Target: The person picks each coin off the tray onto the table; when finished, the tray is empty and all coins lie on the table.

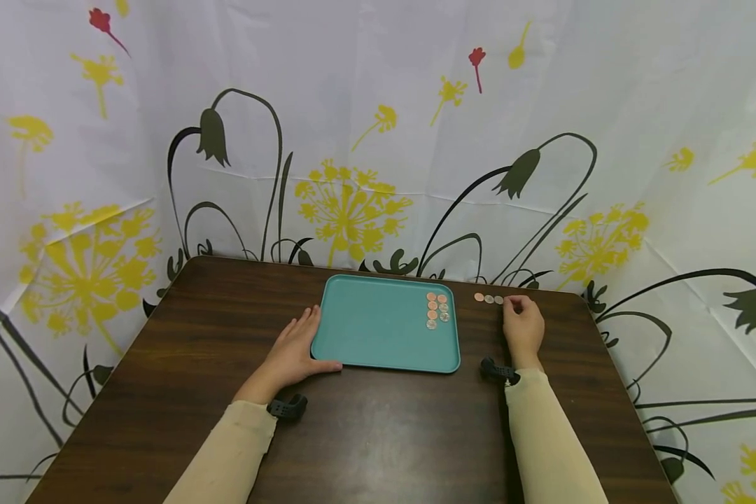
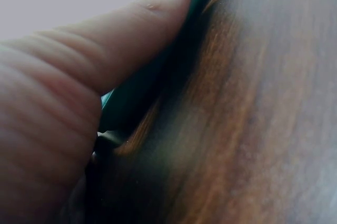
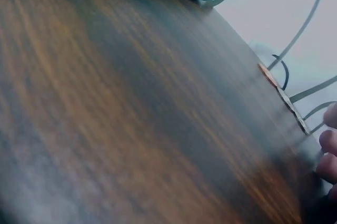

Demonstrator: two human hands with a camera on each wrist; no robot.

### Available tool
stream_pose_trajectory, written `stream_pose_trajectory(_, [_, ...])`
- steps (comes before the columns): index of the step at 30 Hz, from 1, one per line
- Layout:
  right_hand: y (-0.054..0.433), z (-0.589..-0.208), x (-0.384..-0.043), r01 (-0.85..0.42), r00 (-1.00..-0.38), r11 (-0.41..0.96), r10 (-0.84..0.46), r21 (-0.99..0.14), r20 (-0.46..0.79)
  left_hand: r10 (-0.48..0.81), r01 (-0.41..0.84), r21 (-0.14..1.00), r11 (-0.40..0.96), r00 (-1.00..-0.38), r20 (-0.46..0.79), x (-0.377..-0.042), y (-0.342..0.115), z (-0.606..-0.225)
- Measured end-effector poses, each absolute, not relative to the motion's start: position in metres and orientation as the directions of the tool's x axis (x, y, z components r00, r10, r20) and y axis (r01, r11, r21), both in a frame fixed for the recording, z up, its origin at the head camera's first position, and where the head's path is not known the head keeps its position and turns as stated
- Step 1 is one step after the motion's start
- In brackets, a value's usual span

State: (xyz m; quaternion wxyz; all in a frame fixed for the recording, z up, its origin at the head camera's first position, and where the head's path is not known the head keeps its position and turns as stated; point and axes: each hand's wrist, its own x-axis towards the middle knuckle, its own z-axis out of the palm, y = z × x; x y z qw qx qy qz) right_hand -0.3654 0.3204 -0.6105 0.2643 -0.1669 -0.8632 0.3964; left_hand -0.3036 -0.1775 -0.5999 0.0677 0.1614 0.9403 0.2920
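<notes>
My left hand (image 1: 292, 353) lies at the left end of a teal tray (image 1: 378, 353), fingers along its side and thumb at its front edge. In the left wrist view the thumb (image 2: 142, 29) presses along the tray's rim. Several copper and silver coins (image 1: 432, 306) sit in two columns inside the tray, toward its right end. Right of the tray, my right hand (image 1: 523, 327) has its fingers bent down at the end of a short row of coins (image 1: 488, 299), one copper and two silver. I cannot tell whether a coin is between its fingertips.
The dark wood table (image 1: 390, 434) carries the tray near its back edge. A white curtain (image 1: 353, 84) printed with flowers hangs behind and beside it. Each wrist wears a black band, the left one (image 1: 288, 407) and the right one (image 1: 499, 372).
</notes>
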Motion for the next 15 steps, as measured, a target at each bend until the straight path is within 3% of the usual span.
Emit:
stream_pose_trajectory(7, [0.321,-0.609,-0.362,-0.082,-0.756,0.485,0.539,-0.871,0.371,0.343,0.269,0.577,0.771,-0.939,-0.02,-0.302,-0.177,-0.601])
stream_pose_trajectory(15, [0.318,-0.605,-0.353,-0.323,-0.678,0.287,0.595,-0.902,0.432,0.343,0.267,0.585,0.765,-0.939,-0.019,-0.302,-0.177,-0.6])
